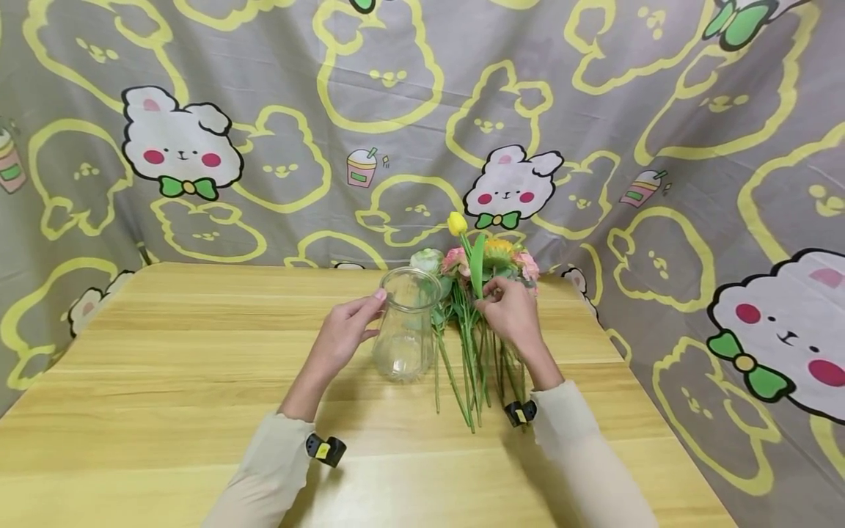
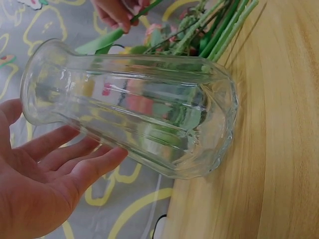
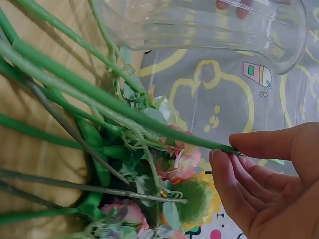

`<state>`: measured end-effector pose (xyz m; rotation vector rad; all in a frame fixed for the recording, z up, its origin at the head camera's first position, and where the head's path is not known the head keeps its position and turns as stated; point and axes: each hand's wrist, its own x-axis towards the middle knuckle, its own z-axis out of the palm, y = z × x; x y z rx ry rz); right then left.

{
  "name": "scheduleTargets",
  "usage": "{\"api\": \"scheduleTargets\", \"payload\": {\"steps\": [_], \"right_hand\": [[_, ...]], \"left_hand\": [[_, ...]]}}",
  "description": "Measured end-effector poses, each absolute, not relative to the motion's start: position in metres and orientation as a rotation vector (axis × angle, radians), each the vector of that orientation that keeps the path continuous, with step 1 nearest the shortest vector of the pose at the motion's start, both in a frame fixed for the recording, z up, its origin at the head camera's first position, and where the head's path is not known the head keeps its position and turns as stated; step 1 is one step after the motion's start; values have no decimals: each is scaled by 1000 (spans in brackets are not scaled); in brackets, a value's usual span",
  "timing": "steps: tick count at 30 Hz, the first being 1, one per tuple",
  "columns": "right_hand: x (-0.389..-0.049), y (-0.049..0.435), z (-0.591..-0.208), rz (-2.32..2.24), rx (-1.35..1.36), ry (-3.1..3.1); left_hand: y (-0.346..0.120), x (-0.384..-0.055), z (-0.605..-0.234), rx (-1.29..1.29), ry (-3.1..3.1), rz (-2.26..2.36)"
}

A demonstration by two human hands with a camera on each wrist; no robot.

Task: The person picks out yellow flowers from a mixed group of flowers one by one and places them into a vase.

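A clear glass vase with a flared rim and ribbed sides stands upright on the table. My left hand is at its left side, the thumb by the rim and the fingers fairly straight along the glass. Between thumb and fingertips my right hand pinches the green stem of a yellow tulip, whose bud points up. Around that hand lie the other flowers: pink blooms, a sunflower and a pale green-white bloom. Their long stems spread toward me.
The wooden table runs back to a grey curtain printed with yellow outlines and white cartoon animals. The flowers lie close beside the vase, on its right, with stems crossing one another.
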<state>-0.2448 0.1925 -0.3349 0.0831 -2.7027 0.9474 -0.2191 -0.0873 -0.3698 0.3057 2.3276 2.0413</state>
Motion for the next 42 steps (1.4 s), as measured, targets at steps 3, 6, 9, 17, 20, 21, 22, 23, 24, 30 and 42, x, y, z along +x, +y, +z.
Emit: {"api": "scheduleTargets", "payload": {"steps": [3,6,9,17,20,21,22,23,24,30,42], "right_hand": [[-250,190,-327,942,121,-2725],[-256,188,-316,930,142,-2742],[-260,187,-303,957,140,-2767],[-268,184,-265,1007,135,-2840],[-269,182,-250,1018,150,-2849],[-269,180,-245,1026,152,-2849],[-270,179,-240,1028,157,-2849],[-270,178,-234,1025,165,-2846],[-271,176,-229,1040,170,-2841],[-272,170,-200,1115,166,-2807],[-269,163,-174,1258,218,-2574]], "left_hand": [[-88,-219,-371,310,2322,2045],[-89,-219,-372,317,2313,2049],[-89,-219,-371,323,2311,2051],[-87,-219,-371,321,2319,2058],[-86,-219,-372,321,2315,2062],[-87,-219,-372,322,2314,2063],[-87,-219,-372,324,2315,2063],[-87,-219,-372,325,2316,2063],[-87,-219,-372,326,2317,2063],[-88,-219,-371,321,2318,2060],[-87,-219,-370,306,2320,2060]]}}
